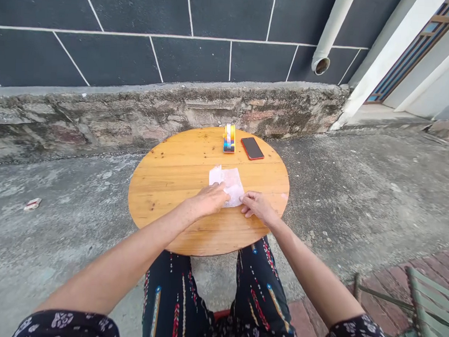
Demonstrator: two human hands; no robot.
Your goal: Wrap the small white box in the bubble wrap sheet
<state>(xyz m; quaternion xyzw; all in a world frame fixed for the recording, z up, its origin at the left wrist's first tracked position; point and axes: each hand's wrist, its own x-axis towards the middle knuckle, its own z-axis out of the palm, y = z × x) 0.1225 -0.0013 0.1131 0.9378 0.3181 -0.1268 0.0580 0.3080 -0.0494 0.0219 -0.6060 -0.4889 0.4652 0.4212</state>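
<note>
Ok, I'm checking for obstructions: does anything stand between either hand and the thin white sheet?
Nothing visible does: the left hand is on the thin white sheet, the right hand at its near right corner. The red-edged black phone lies beyond.

Left fingers (221,187) on white sheet (232,177); right fingers (250,195) at its corner, perhaps pinching; tape dispenser (229,139), phone (252,148) beyond.

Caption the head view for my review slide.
Left hand on a thin white sheet, right hand at its edge, on a rounded wooden table, a phone beyond.
</note>
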